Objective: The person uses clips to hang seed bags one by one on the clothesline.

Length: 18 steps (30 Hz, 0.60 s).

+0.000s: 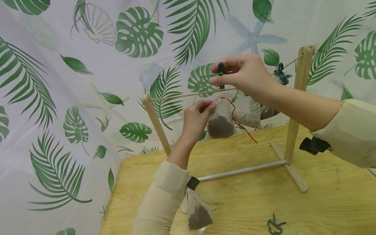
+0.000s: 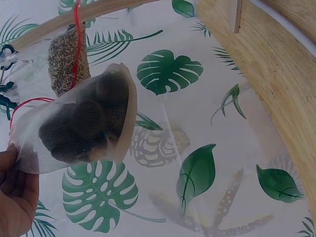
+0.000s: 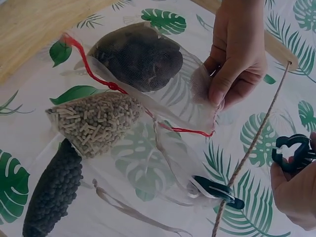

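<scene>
My left hand [image 1: 195,119] pinches the upper edge of a sheer mesh bag [image 1: 221,126] that holds a dark lump, just below a thin rope [image 1: 182,96]. A red drawstring [image 1: 245,130] trails from its mouth. Above the rope my right hand [image 1: 249,76] holds a dark green clip [image 3: 295,150] between thumb and fingers, its jaws parted and apart from the bag. Right behind hangs a bag of pale pellets [image 3: 96,118], with another clip [image 3: 217,190] gripping the rope. Beyond it is a bag of small dark beads [image 3: 54,190].
Wooden posts [image 1: 296,101] hold the rope at both ends, joined low by a white bar [image 1: 242,170]. On the wooden table [image 1: 329,202] lie a loose green clip [image 1: 275,226] and, beside my left sleeve, another bag with brown contents [image 1: 200,218]. A leaf-print cloth [image 1: 97,78] hangs behind.
</scene>
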Tool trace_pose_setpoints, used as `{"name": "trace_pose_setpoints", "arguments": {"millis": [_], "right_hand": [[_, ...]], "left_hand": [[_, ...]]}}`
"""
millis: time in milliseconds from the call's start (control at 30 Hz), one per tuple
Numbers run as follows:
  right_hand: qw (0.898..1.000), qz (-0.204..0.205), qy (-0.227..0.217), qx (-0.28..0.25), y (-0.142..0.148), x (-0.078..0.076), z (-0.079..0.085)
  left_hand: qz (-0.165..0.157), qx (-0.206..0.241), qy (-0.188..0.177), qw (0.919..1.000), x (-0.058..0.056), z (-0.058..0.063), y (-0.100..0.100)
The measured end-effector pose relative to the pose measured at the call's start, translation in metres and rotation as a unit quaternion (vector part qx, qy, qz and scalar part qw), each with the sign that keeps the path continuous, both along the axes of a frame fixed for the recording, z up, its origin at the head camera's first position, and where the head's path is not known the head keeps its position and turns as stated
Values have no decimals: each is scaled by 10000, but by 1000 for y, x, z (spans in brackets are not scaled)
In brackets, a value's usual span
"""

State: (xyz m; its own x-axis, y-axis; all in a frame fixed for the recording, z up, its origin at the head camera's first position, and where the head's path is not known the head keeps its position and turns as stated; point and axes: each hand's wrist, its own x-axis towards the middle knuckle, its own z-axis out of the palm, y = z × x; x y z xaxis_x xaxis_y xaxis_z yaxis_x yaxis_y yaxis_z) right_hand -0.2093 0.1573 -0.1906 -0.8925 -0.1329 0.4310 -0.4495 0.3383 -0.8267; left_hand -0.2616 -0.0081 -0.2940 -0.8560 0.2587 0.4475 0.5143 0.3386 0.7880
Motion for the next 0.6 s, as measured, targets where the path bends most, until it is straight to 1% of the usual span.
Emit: {"name": "trace_pose_setpoints", "arguments": {"millis": [133, 200, 333, 433, 600], "right_hand": [[9988, -14, -358, -343, -4, -12, 3], [9966, 32, -613, -543, -5, -16, 4], [9909, 255, -999, -861, -6, -23, 5], [9894, 360, -1127, -846, -5, -28, 3], [9896, 322, -1322, -468, -4, -34, 3]], "left_hand": [[44, 170, -110, 9998, -5, 1, 1], [51, 273, -125, 9995, -7, 2, 2], [48, 451, -130, 9989, -10, 6, 5], [77, 559, -127, 9983, -13, 7, 6], [110, 576, 71, 9983, -13, 11, 7]]}}
